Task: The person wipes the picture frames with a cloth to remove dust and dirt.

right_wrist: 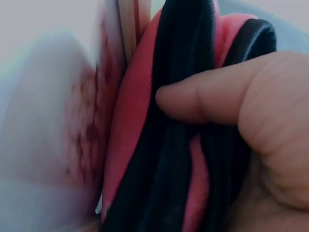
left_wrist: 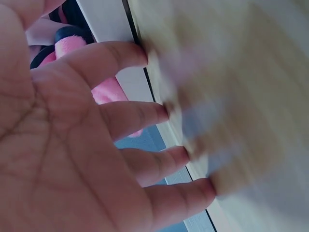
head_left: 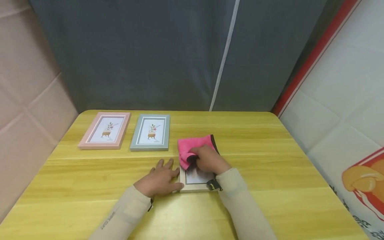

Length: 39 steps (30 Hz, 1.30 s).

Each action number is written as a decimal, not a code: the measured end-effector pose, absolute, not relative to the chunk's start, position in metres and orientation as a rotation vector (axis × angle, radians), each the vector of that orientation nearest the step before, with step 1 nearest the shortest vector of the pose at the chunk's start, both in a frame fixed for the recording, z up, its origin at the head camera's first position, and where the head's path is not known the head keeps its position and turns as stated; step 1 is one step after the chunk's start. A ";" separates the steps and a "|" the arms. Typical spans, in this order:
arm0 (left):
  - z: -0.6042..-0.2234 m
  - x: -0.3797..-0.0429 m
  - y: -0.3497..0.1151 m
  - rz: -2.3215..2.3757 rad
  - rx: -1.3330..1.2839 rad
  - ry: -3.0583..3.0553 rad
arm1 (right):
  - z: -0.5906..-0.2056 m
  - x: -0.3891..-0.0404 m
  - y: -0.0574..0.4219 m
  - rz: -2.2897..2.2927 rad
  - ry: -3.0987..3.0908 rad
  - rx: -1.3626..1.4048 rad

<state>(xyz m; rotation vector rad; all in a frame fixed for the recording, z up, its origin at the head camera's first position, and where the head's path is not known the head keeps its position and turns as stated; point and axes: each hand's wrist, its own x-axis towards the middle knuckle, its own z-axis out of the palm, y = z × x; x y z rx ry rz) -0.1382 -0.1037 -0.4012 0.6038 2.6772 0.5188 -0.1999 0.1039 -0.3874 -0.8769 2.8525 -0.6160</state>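
Observation:
A light wood-coloured picture frame (head_left: pixel 194 188) lies flat on the table. My right hand (head_left: pixel 208 160) grips a bunched pink cloth (head_left: pixel 193 143) with dark edging, which covers the far part of the frame. In the right wrist view, the thumb presses on the dark edging of the cloth (right_wrist: pixel 130 106), and the cloth lies against the glossy pane (right_wrist: pixel 43 130). My left hand (head_left: pixel 160 180) rests on the table with fingers spread, its thumb at the frame's near left corner. The left wrist view shows the palm and straight fingers of that hand (left_wrist: pixel 82 140).
A pink picture frame (head_left: pixel 85 145) and a blue-grey one (head_left: pixel 150 149) lie at the far left of the wooden table (head_left: pixel 279 166), each with a plant drawing. A dark curtain (head_left: pixel 135 56) hangs behind; light walls stand on both sides.

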 end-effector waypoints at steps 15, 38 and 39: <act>-0.404 -0.135 -0.102 0.569 0.584 2.683 | -0.374 -0.198 0.129 -0.618 2.941 -0.756; -0.401 -0.136 -0.103 0.538 0.588 2.675 | -0.379 -0.199 0.121 -0.208 3.000 -0.522; -0.402 -0.136 -0.103 0.537 0.591 2.676 | -0.380 -0.199 0.119 -0.201 2.998 -0.533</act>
